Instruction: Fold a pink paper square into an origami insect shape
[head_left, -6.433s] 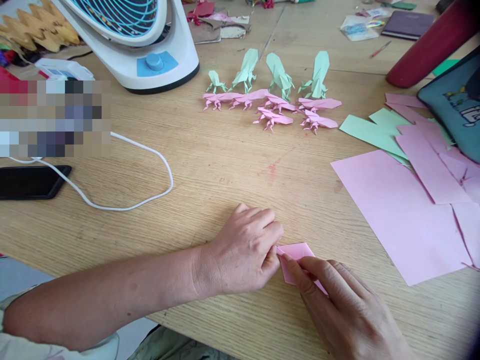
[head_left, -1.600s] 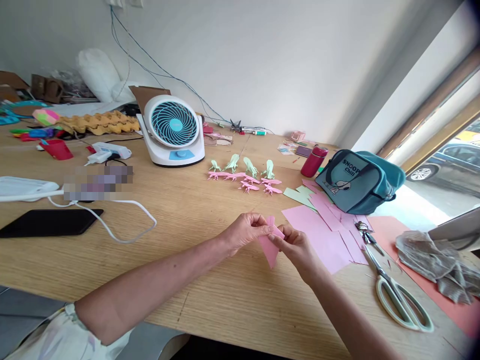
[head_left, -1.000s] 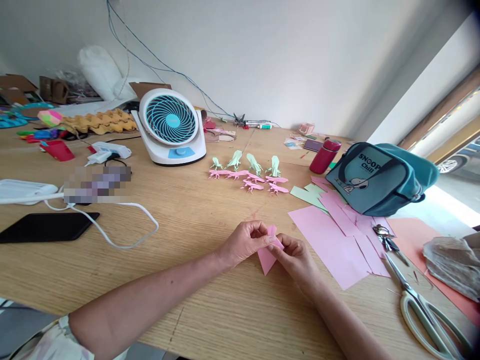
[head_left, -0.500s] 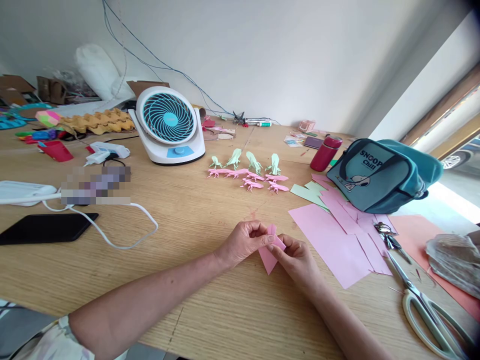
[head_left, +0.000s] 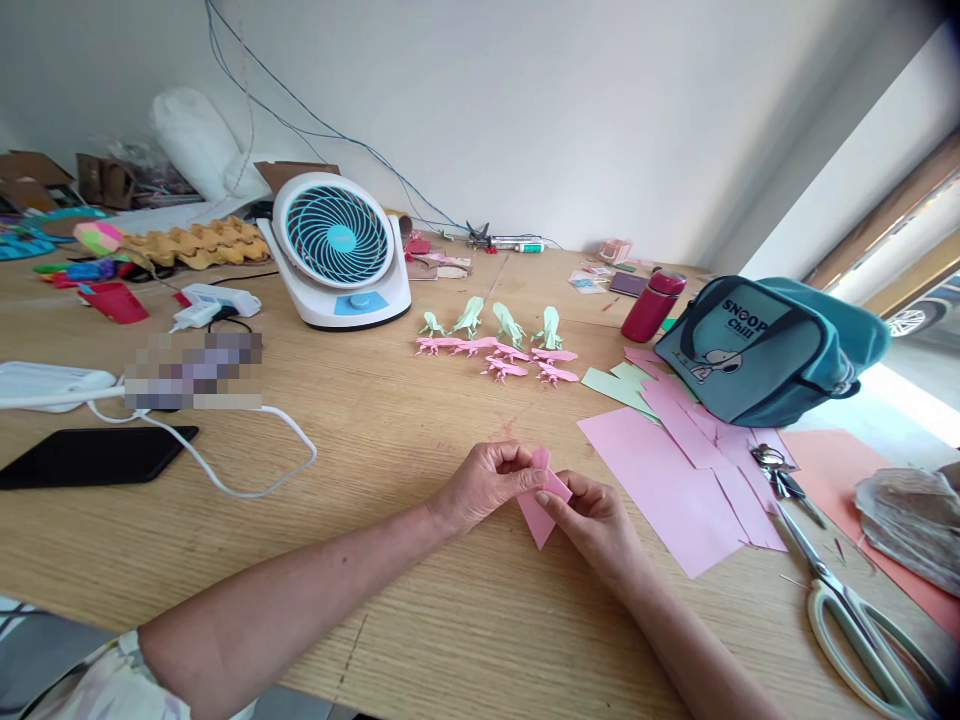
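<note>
A small piece of folded pink paper (head_left: 539, 522) is held above the wooden table, its pointed end facing me. My left hand (head_left: 487, 486) pinches its upper left part between thumb and fingers. From the right, my right hand (head_left: 596, 515) grips the paper's side edge, with the two thumb tips close together over the fold. The fingers behind the paper are partly hidden. Beyond my hands stand several pink folded-paper insects (head_left: 504, 369), and behind them a row of green folded-paper insects (head_left: 508, 325).
Pink paper sheets (head_left: 667, 490) and green strips (head_left: 619, 391) lie to the right, near scissors (head_left: 847, 600), keys (head_left: 780, 475), a teal bag (head_left: 750, 350) and a red flask (head_left: 652, 306). A fan (head_left: 341, 250), a white cable (head_left: 300, 440) and a black phone (head_left: 90, 456) are left.
Both hands keep their pinch on the pink paper, almost in the same place. Only a very slight shift of the fingers and of the view shows.
</note>
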